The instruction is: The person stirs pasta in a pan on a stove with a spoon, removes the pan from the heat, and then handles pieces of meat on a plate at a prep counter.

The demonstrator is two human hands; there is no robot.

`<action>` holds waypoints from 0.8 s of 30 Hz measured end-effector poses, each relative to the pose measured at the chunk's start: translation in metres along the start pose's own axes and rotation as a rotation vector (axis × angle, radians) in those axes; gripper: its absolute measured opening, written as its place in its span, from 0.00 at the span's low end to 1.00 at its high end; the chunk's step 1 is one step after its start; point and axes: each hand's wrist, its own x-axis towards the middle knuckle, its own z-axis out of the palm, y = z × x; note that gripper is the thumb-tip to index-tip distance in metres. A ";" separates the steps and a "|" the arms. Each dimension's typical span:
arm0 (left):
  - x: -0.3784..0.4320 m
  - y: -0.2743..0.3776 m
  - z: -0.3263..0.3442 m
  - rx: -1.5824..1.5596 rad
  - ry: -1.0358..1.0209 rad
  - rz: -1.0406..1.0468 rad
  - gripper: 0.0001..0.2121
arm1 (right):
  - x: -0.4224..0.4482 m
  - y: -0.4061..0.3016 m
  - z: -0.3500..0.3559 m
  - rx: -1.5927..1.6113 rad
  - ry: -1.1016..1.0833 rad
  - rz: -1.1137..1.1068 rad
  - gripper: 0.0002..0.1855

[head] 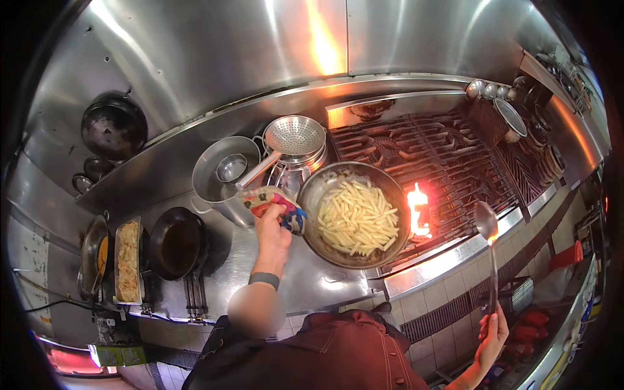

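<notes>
My left hand (273, 231) is closed around the handle of a large frying pan (309, 195), with a patterned cloth (285, 209) wrapped between palm and handle. Penne pasta (358, 219) lies in a heap in the pan, toward its near right side. The pan is over the left edge of the gas range (438, 161); whether it rests on anything I cannot tell. A tall flame (418, 212) burns right beside its rim. Off to the right, my right hand (495, 326) grips a long metal ladle (494, 273), its bowl raised near the range's front edge.
Left of the pan stand a steel stockpot (202, 180) and a perforated strainer (296, 136). Farther left are stacked dark frying pans (176, 243), a tray of food (128, 263) and a pan with orange sauce (92, 248). A handled pot (509, 119) stands at the range's far right.
</notes>
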 end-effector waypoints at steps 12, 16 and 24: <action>0.094 0.103 0.000 -0.049 0.109 0.246 0.13 | -0.030 0.058 -0.081 0.075 0.389 0.174 0.18; 0.114 0.120 0.007 -0.044 0.150 0.332 0.08 | -0.043 0.062 -0.087 0.033 0.453 0.159 0.18; 0.160 0.123 0.009 -0.120 0.157 0.444 0.18 | -0.066 -0.004 -0.056 -0.152 0.471 0.202 0.20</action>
